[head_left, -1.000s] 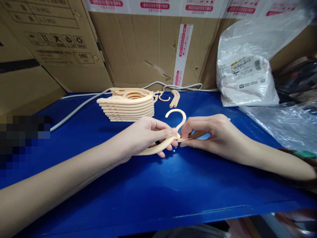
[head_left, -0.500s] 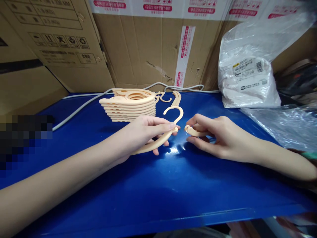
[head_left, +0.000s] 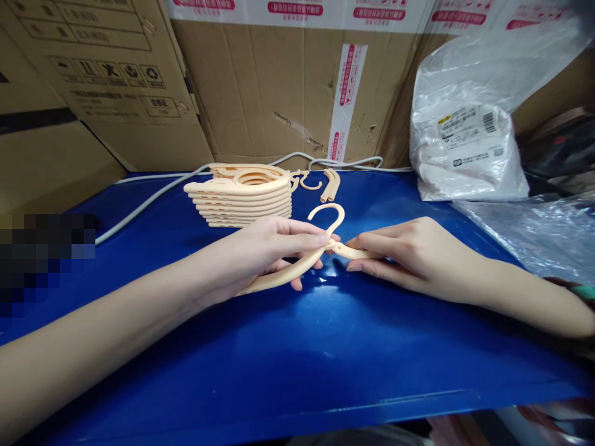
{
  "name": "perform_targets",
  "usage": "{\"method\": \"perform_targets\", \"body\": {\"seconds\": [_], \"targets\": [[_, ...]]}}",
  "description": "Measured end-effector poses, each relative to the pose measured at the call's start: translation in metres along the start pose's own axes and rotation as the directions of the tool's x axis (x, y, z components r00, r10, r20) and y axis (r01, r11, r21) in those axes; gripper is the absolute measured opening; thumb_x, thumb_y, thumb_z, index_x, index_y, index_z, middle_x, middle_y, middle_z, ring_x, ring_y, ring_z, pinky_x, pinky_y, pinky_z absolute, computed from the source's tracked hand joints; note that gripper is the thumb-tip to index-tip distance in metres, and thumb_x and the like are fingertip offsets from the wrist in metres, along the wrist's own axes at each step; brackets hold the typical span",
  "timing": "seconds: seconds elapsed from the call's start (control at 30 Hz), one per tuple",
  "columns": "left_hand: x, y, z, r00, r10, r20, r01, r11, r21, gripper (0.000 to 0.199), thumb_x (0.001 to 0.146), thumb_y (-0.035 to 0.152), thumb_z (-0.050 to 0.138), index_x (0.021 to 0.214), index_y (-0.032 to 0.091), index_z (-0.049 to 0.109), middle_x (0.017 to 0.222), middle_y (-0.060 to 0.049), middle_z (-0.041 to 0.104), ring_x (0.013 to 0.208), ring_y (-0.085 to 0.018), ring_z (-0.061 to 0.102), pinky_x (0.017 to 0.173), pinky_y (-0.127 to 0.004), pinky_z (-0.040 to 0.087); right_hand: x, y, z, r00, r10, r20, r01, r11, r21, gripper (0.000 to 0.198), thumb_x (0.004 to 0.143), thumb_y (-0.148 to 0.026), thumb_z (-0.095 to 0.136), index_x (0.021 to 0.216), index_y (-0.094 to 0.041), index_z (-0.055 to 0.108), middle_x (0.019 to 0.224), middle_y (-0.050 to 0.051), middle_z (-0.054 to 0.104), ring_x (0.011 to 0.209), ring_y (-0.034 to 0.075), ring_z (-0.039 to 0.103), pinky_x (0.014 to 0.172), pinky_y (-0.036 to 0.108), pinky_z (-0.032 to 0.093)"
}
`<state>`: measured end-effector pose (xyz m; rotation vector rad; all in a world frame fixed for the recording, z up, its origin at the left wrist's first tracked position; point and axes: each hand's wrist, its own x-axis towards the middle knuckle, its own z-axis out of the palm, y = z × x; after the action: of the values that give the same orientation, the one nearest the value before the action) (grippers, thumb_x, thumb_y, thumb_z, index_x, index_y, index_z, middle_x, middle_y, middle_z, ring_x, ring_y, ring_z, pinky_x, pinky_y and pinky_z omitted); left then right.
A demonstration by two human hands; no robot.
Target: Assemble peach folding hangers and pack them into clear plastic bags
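Note:
My left hand grips a peach plastic hanger arm with its hook standing up above my fingertips. In my right hand is a second peach hanger arm, its inner end touching the joint under the hook. Both hands hover just above the blue table. Behind them lies a stack of folded peach hangers. Loose hanger pieces and a small spare hook rest beside the stack.
Cardboard boxes wall off the back and left. A grey cable runs along the table's far edge. A white plastic bag with labels and clear plastic sheeting sit at the right.
Half a second ago the two hanger arms were apart. My right hand has since moved left and brought its arm against the joint held by my left hand.

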<state>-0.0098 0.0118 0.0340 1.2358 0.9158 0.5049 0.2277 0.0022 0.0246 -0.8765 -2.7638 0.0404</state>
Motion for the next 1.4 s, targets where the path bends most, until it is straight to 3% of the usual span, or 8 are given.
{"method": "perform_targets", "body": {"seconds": [0.23, 0.4, 0.63, 0.93, 1.1, 1.3, 1.4], "targets": [[0.001, 0.000, -0.002, 0.998, -0.016, 0.065, 0.015, 1.000, 0.016, 0.016, 0.091, 0.022, 0.064, 0.096, 0.021, 0.079, 0.071, 0.000, 0.066, 0.050, -0.004, 0.053, 0.046, -0.011, 0.047, -0.001, 0.001, 0.002, 0.999, -0.007, -0.037, 0.008, 1.000, 0.030, 0.029, 0.102, -0.038, 0.046, 0.107, -0.017, 0.065, 0.087, 0.005, 0.069, 0.071, 0.014, 0.063, 0.063, 0.025, 0.041], [0.001, 0.000, -0.002, 0.998, -0.029, 0.063, 0.029, 1.000, -0.004, 0.015, 0.091, 0.020, 0.064, 0.095, 0.021, 0.078, 0.072, 0.001, 0.067, 0.049, -0.004, 0.054, 0.048, -0.011, 0.049, -0.001, 0.001, 0.001, 0.998, 0.000, -0.061, 0.003, 0.999, 0.048, 0.029, 0.101, -0.040, 0.048, 0.102, -0.018, 0.067, 0.084, 0.005, 0.069, 0.071, 0.015, 0.064, 0.063, 0.025, 0.041], [0.003, -0.003, -0.004, 0.997, -0.049, 0.061, 0.049, 0.999, 0.013, 0.012, 0.088, 0.024, 0.068, 0.093, 0.020, 0.078, 0.075, 0.000, 0.068, 0.052, -0.005, 0.054, 0.047, -0.012, 0.048, -0.003, 0.002, 0.001, 0.996, -0.045, -0.076, 0.051, 0.996, 0.078, 0.029, 0.100, -0.036, 0.051, 0.113, -0.018, 0.068, 0.090, 0.006, 0.073, 0.073, 0.014, 0.066, 0.063, 0.023, 0.043], [0.005, -0.005, -0.006, 0.998, -0.031, 0.058, 0.026, 0.997, 0.078, 0.015, 0.084, 0.032, 0.072, 0.089, 0.020, 0.079, 0.086, -0.003, 0.070, 0.064, -0.009, 0.056, 0.048, -0.014, 0.048, -0.001, 0.001, -0.001, 1.000, -0.024, -0.006, 0.024, 0.978, 0.206, 0.031, 0.100, -0.036, 0.050, 0.121, -0.022, 0.069, 0.100, 0.005, 0.074, 0.081, 0.014, 0.069, 0.070, 0.022, 0.047], [0.006, -0.004, -0.006, 0.996, -0.042, 0.079, 0.037, 0.997, 0.064, 0.013, 0.085, 0.030, 0.070, 0.087, 0.020, 0.078, 0.081, -0.001, 0.069, 0.059, -0.007, 0.053, 0.048, -0.013, 0.048, -0.001, -0.002, -0.002, 0.999, -0.040, -0.020, 0.043, 0.978, 0.204, 0.031, 0.100, -0.035, 0.051, 0.120, -0.022, 0.070, 0.095, 0.004, 0.073, 0.077, 0.012, 0.068, 0.067, 0.021, 0.046], [0.006, -0.006, -0.011, 0.995, -0.029, 0.093, 0.024, 0.998, 0.061, 0.014, 0.083, 0.030, 0.072, 0.092, 0.021, 0.078, 0.096, -0.005, 0.073, 0.075, -0.012, 0.061, 0.049, -0.015, 0.050, -0.002, 0.003, -0.003, 0.998, -0.026, -0.050, 0.033, 0.988, 0.153, 0.031, 0.099, -0.037, 0.053, 0.120, -0.022, 0.071, 0.090, 0.004, 0.072, 0.073, 0.012, 0.066, 0.063, 0.022, 0.044], [0.006, -0.007, -0.011, 0.995, -0.028, 0.096, 0.023, 0.998, 0.054, 0.016, 0.084, 0.032, 0.071, 0.094, 0.021, 0.079, 0.088, -0.004, 0.073, 0.071, -0.011, 0.061, 0.050, -0.014, 0.050, -0.002, 0.005, -0.003, 0.997, -0.030, -0.069, 0.040, 0.989, 0.145, 0.031, 0.099, -0.037, 0.053, 0.118, -0.023, 0.072, 0.089, 0.004, 0.072, 0.072, 0.013, 0.066, 0.062, 0.023, 0.044]]}}
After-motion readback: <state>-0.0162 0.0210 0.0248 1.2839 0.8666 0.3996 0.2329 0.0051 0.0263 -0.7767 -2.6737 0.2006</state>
